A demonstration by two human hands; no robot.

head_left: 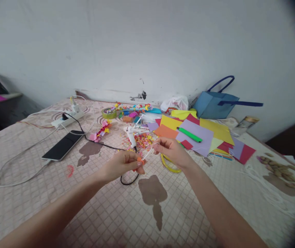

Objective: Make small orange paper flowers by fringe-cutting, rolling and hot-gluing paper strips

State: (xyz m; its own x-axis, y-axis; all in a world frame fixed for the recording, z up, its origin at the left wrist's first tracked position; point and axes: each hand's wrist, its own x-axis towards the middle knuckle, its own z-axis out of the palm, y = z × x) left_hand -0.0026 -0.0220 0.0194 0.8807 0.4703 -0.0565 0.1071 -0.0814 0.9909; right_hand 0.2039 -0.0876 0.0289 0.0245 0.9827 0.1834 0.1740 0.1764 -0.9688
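Observation:
My left hand [125,164] is closed in a pinch on a small orange paper piece [140,160]. My right hand [170,150] is closed on a thin white string [149,151] that runs down to the orange piece. Both hands hover above a patterned bedspread [106,213]. Just beyond them lie a white glue gun [131,135] and scattered colourful paper scraps [142,140]. A yellow loop [168,166] lies under my right wrist.
Sheets of coloured paper [201,134] with a green marker [190,134] lie to the right, a blue bag [216,103] behind them. A phone [63,145], power strip [67,119] and cables sit left. A tape roll [108,113] and paper flowers [101,131] lie further back.

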